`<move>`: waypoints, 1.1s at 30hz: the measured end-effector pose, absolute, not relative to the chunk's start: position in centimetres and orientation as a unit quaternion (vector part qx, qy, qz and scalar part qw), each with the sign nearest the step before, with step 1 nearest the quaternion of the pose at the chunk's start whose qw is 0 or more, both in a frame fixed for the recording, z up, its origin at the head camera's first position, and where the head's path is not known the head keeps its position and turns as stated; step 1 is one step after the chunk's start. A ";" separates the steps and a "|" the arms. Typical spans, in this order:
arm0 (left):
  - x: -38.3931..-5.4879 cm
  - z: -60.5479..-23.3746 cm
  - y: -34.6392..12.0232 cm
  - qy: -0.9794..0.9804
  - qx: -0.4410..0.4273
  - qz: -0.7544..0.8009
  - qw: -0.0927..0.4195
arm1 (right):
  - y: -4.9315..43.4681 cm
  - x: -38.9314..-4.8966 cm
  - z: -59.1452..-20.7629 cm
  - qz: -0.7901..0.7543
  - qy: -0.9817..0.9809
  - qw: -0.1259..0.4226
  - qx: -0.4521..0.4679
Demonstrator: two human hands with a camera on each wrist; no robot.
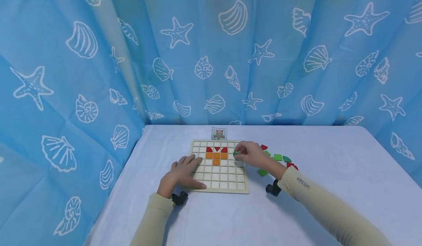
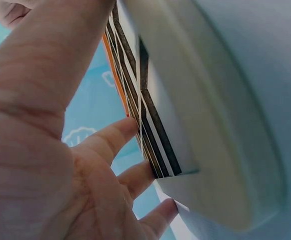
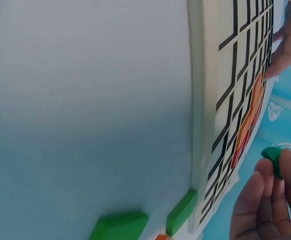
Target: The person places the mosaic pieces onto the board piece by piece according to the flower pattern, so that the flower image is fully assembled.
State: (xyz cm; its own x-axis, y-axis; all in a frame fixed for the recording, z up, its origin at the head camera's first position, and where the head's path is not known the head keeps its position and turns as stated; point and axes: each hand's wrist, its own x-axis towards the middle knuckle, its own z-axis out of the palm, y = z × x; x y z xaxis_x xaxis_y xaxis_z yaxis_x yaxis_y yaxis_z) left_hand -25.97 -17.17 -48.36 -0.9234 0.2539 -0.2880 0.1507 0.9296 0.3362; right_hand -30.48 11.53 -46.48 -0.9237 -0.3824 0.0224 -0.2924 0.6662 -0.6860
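Note:
A square wooden grid board (image 1: 224, 177) lies on the table, with orange square tiles (image 1: 216, 155) and red pieces (image 1: 224, 150) set in its upper middle cells. My left hand (image 1: 181, 172) rests at the board's left side with fingers spread, thumb at the near edge and fingertips on the left rim. Over the board's upper right part, my right hand (image 1: 253, 155) pinches a small dark green piece (image 3: 273, 156) between thumb and fingers. That piece is held above the cells in the right wrist view; its full outline is partly hidden by the fingers.
Loose pieces lie right of the board: a light green square (image 1: 278, 157), a dark green quarter-round (image 1: 287, 159), red pieces (image 1: 290, 164) and another green piece (image 1: 262, 172). Behind the board lies a small pattern card (image 1: 219, 133). A blue shell-print curtain (image 1: 211, 55) hangs behind the white table (image 1: 329, 165).

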 end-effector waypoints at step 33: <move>-26.0 -47.9 -17.3 0.968 0.115 0.148 0.166 | 2.1 -30.9 -47.4 -0.360 0.907 0.105 -0.192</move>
State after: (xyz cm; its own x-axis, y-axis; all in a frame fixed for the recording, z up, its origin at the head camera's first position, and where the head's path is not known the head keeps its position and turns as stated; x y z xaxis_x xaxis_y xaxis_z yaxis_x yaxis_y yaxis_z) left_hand -25.96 -17.35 -47.89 -0.9184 0.2726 -0.2869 0.1743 0.9294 0.3253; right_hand -30.93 2.14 -47.35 -0.9046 -0.4230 -0.0528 -0.2719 0.6681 -0.6926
